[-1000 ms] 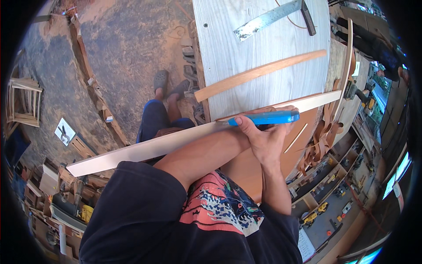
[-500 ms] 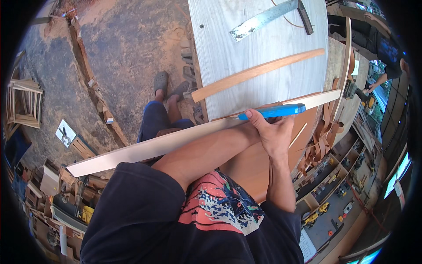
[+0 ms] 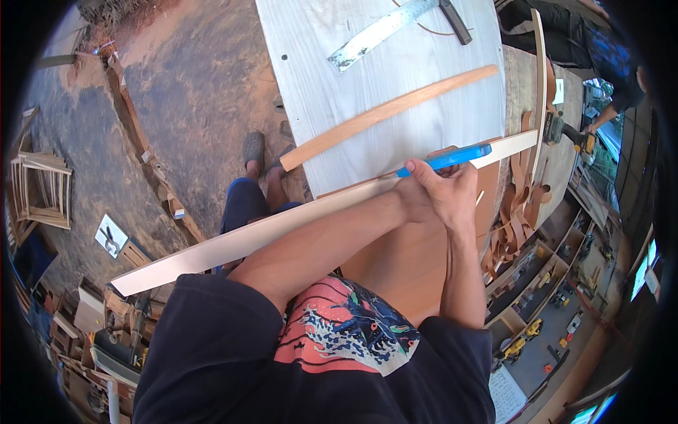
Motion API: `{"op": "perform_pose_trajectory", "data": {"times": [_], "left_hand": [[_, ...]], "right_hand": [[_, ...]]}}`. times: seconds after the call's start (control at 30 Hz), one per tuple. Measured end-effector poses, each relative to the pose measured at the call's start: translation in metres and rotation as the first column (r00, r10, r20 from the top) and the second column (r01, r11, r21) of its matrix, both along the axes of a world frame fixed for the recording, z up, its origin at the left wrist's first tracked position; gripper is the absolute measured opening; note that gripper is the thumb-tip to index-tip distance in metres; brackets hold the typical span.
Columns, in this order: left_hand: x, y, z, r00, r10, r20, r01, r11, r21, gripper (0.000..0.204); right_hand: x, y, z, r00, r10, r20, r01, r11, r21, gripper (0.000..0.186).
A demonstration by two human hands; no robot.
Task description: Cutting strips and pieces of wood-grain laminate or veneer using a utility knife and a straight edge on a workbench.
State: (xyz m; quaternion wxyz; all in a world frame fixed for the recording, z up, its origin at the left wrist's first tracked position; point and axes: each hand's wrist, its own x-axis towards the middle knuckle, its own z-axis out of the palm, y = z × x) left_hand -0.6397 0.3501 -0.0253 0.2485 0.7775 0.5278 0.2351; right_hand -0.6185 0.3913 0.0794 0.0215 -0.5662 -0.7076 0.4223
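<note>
My right hand point(image 3: 452, 191) is closed around a blue-handled utility knife point(image 3: 452, 158), its thumb lying along the handle. The knife rests along the upper edge of a long pale wooden board point(image 3: 240, 240), which slants from lower left to upper right across my front. A thin brown strip point(image 3: 353, 189) shows along the board's far edge. My left hand point(image 3: 417, 201) reaches under the right one and grips the board; most of its fingers are hidden behind the right hand and the knife. The knife's blade is too small to make out.
A grey wood-grain panel point(image 3: 381, 63) carries a narrow brown batten point(image 3: 388, 116) and a try square point(image 3: 385, 32). Curled brown strips point(image 3: 519, 219) hang at the right, beside a shelf of tools point(image 3: 544, 283). Another person's hand point(image 3: 592, 128) is by a cordless drill point(image 3: 575, 138).
The knife and my right hand have slid slightly toward the right end of the board. The whole view has shifted a little. My left hand keeps its hold.
</note>
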Motion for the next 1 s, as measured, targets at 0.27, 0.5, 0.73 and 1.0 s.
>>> {"op": "perform_pose_trajectory", "data": {"times": [0.27, 0.5, 0.73, 1.0], "left_hand": [[-0.008, -0.001, -0.002, 0.976, -0.083, 0.201, 0.106, 0.989, -0.104, 0.044], [-0.001, -0.007, -0.011, 0.993, 0.042, 0.114, -0.073, 0.958, 0.276, 0.039], [-0.007, -0.003, 0.003, 0.993, -0.016, -0.115, 0.049, 0.957, 0.287, 0.048], [-0.008, -0.001, 0.014, 0.948, -0.096, -0.304, 0.158, 0.970, 0.185, 0.055]], "right_hand": [[0.017, 0.028, -0.003, 0.999, 0.001, -0.035, -0.001, 1.000, 0.000, 0.034], [0.026, 0.054, 0.005, 0.999, -0.018, -0.038, 0.017, 0.999, -0.034, 0.033], [0.051, 0.077, -0.004, 0.998, 0.003, -0.066, -0.003, 1.000, -0.010, 0.027], [0.063, 0.095, -0.010, 0.993, -0.034, -0.113, 0.037, 0.999, 0.023, 0.037]]}}
